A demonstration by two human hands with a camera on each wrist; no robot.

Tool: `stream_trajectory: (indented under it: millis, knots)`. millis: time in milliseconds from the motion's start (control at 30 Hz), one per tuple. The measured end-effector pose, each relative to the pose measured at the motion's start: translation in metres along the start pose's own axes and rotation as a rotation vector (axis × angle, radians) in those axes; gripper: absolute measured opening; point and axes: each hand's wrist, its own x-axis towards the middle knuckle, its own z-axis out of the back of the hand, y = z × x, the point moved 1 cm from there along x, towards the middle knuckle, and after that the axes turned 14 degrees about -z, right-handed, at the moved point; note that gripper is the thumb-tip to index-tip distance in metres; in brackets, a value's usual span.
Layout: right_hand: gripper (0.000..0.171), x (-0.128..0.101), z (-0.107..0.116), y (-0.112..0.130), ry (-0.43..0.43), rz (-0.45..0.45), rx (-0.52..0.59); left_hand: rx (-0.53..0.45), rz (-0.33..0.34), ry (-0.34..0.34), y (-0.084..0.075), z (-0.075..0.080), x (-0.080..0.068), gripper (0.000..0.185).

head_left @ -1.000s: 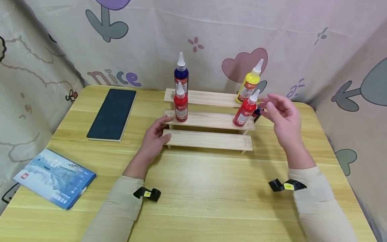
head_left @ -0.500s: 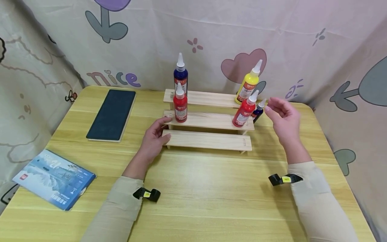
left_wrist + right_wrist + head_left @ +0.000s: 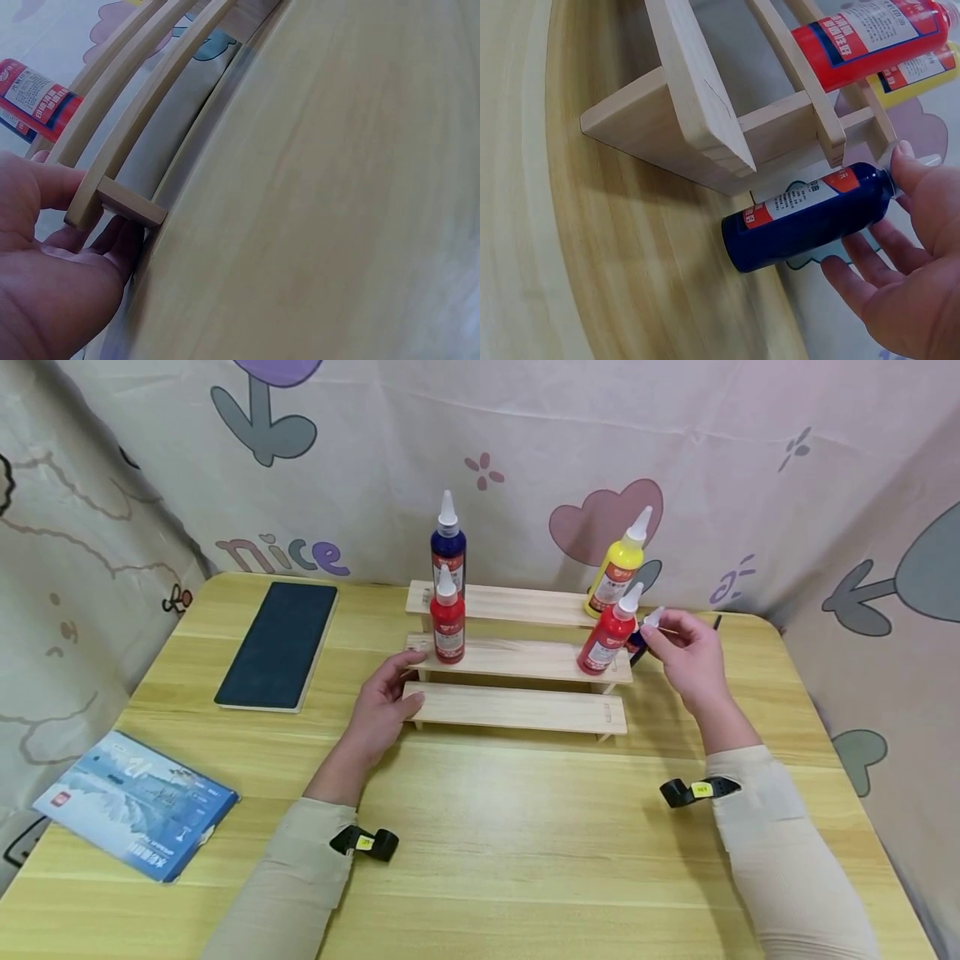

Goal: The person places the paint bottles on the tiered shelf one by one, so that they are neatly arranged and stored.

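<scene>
A three-step wooden stand (image 3: 517, 708) stands at the middle of the table, and my left hand (image 3: 378, 710) holds its left end by the lower steps. In the right wrist view, my right hand (image 3: 922, 255) pinches a dark blue paint bottle (image 3: 810, 217) near its white nozzle cap. That bottle stands on the table beside the stand's right end, partly hidden in the head view by a red paint bottle (image 3: 606, 642). Another red bottle (image 3: 449, 628) is on the middle step at left. The top step bears a blue bottle (image 3: 448, 545) and a yellow bottle (image 3: 618, 573).
A dark-covered notebook (image 3: 279, 643) lies at the table's back left. Nearer the left edge is a blue picture-covered pad (image 3: 138, 806). A printed curtain (image 3: 517, 427) hangs right behind the table (image 3: 510, 860). The thin dark tip of something (image 3: 717, 622) shows behind my right hand.
My right hand first drew back slightly from the dark blue bottle, then moved left to its cap and pinched it. My left hand has stayed on the stand.
</scene>
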Motion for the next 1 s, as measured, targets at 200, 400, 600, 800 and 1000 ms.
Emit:
stream_trajectory:
  millis: [200, 400, 600, 800, 1000]
  knots:
    - [0.034, -0.002, 0.007, -0.002, 0.107, 0.049, 0.056, 0.008, -0.005, 0.012, -0.003, -0.001, 0.001, 0.053]
    - [0.037, -0.006, 0.013, -0.002, 0.247, 0.099, -0.004, -0.005, -0.017, 0.002, -0.002, -0.001, 0.002, 0.053]
    - [0.038, -0.009, 0.015, -0.002, 0.258, 0.086, -0.006, -0.003, -0.011, 0.003, -0.002, -0.001, 0.002, 0.053]
    - [0.037, -0.009, 0.015, -0.009, 0.247, 0.092, 0.006, 0.004, -0.012, 0.001, -0.004, -0.001, 0.001, 0.053]
    - [0.039, -0.008, 0.008, -0.019, 0.177, 0.089, 0.027, 0.002, -0.009, 0.003, -0.005, -0.002, 0.0, 0.054]
